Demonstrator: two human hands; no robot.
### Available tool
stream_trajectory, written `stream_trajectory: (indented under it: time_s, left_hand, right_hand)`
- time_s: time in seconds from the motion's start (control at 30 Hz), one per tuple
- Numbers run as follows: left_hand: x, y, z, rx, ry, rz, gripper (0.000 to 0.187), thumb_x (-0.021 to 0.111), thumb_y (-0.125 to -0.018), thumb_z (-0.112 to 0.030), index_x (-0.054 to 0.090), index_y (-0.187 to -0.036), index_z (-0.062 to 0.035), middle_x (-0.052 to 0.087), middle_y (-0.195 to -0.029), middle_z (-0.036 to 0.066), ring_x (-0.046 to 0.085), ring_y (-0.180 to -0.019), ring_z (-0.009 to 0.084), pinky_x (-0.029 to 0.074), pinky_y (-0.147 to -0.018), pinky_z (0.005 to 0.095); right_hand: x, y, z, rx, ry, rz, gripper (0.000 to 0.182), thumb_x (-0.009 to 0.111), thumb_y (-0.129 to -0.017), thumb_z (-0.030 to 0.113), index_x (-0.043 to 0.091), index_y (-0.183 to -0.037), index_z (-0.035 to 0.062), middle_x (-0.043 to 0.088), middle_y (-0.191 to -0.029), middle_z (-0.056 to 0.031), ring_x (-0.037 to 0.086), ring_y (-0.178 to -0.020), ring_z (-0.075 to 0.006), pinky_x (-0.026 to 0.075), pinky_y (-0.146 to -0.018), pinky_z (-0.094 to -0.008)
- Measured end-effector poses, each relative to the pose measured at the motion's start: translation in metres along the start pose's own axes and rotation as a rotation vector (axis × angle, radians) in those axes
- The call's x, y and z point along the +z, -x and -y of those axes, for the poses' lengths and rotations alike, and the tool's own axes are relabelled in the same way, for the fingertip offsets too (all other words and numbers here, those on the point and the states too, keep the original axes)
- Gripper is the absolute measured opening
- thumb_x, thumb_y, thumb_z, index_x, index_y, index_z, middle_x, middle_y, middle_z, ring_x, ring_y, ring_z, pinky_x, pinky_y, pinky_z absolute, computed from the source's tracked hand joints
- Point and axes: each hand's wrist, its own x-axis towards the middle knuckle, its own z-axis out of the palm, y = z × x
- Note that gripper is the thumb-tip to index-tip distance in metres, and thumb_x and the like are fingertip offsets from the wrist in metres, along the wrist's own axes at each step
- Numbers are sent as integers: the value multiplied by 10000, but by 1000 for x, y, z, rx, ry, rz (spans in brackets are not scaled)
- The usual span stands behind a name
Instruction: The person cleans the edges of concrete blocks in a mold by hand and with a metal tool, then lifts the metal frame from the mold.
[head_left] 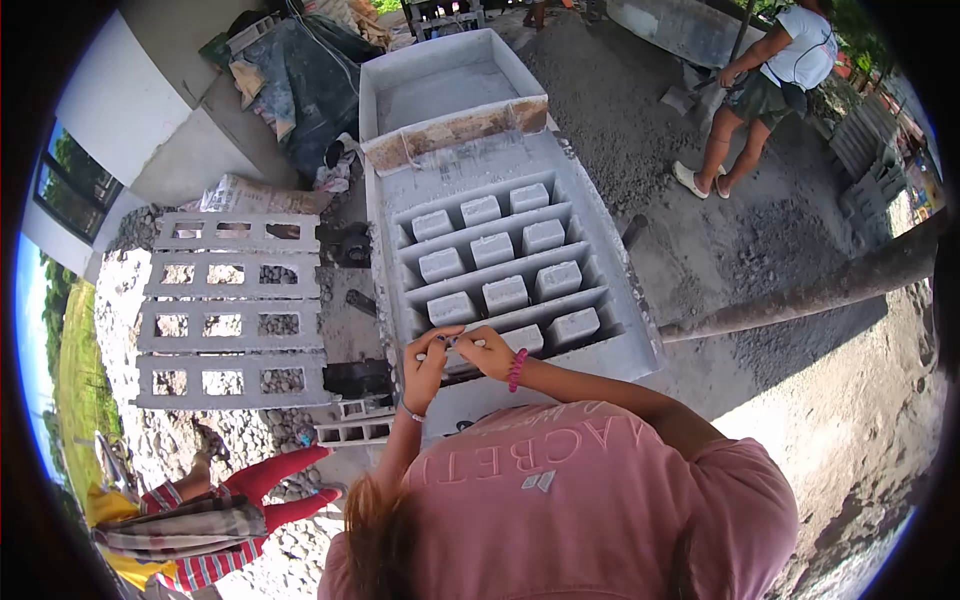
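"What's at the far left?"

"A person point(205, 527) in red leggings, low down on gravel. Then four hollow blocks point(249, 325), lined up one beyond another, beside the mold point(450, 185)."

"And the left hand point(424, 375)?"

"At the mold's near end, on its left side. Fingers bent in, tips close to the right hand's. I can't tell if they pinch anything."

"Where's the mold, then?"

"In the middle, in front of the pink shirt point(570, 490). Its cores point(490, 249) stand in four rows of three, the nearest row partly hidden by the hands. A shallow tray point(450, 95) sits at the far end."

"The right hand point(487, 353)?"

"Just beside the left, above that nearest row. It's curled too, with a pink bracelet point(517, 370) at the wrist. Whether it grips something, I can't tell."

"Further right?"

"A pole point(820, 293) slants out from near the mold. Beyond it, upper right, a worker point(800, 50) stands on the grey ground, holding a handle point(742, 35)."
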Motion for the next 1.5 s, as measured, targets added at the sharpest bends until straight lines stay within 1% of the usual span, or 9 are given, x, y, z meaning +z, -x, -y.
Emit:
stream_trajectory:
  time_s: [0.37, 0.5, 0.7, 0.83, 0.87, 1.0, 1.27, 1.37, 1.5]
  left_hand:
    - [1, 22, -11, 220, -29, -285, 286, 378, -783, -46, 574, -986, 1, 564, -803, -9, 336, -532, 10, 279, -485, 171]
    - [-5, 25, 50, 160, -60, -199, 310, 365, -776, -36, 578, -1001, -17, 512, -747, -27, 320, -512, 4, 257, -455, 151]
    - [1, 41, 7, 159, 143, -324, 278, 361, -796, -57, 600, -926, -1, 537, -771, 12, 411, -593, 40, 356, -521, 153]
    - [-7, 22, 46, 70, 145, -235, 266, 362, -804, -70, 599, -897, 6, 559, -822, 29, 435, -637, 58, 368, -565, 176]
    - [-17, 10, 52, 91, 134, -196, 262, 373, -793, -77, 600, -890, 11, 561, -817, 27, 435, -658, 58, 367, -588, 179]
    - [-13, 20, 3, 122, 138, -173, 271, 364, -773, -57, 607, -870, 14, 572, -826, 37, 451, -691, 66, 376, -622, 186]
    - [2, -4, 8, -33, 257, -105, 275, 370, -775, -49, 614, -896, -13, 540, -704, -10, 352, -510, 18, 275, -435, 163]
    - [13, 18, -3, 243, 135, -87, 270, 374, -778, -70, 615, -885, -14, 559, -725, 3, 397, -543, 23, 283, -441, 160]
    - [29, 18, 5, -60, 308, -46, 278, 364, -787, -94, 606, -873, 12, 596, -833, 59, 524, -776, 108, 420, -630, 205]
  right_hand:
    - [12, -6, 33, -37, -4, 228, 257, 478, -781, 154, 473, -609, -38, 381, -488, -123, 333, -476, -97, 298, -460, -309]
    - [9, 6, -30, -33, 132, 298, 273, 451, -793, 165, 508, -628, -44, 457, -512, -163, 376, -485, -106, 310, -475, -319]
    - [9, -3, 33, 22, 201, 471, 288, 439, -794, 214, 554, -688, -27, 525, -600, -209, 474, -490, -198, 358, -502, -337]
    - [6, -5, -21, 28, 190, 417, 318, 428, -809, 229, 545, -678, -37, 505, -545, -192, 453, -470, -180, 338, -479, -334]
    - [10, -10, -7, 147, 170, 357, 332, 425, -823, 215, 507, -632, -43, 441, -487, -90, 372, -488, -96, 323, -472, -306]
    - [4, -17, 49, 69, 184, 421, 312, 422, -819, 206, 497, -657, -50, 428, -499, -126, 378, -501, -97, 327, -478, -311]
    - [-12, -23, 10, 88, 276, 316, 217, 447, -782, 158, 523, -736, -40, 486, -589, -173, 403, -524, -109, 334, -504, -312]
    - [-10, 2, 33, -32, 173, 332, 274, 466, -772, 193, 527, -674, -56, 527, -612, -189, 472, -533, -180, 380, -541, -320]
    - [-26, 9, 10, 8, 127, 344, 231, 427, -793, 162, 525, -720, -34, 476, -542, -90, 407, -533, -91, 338, -499, -288]
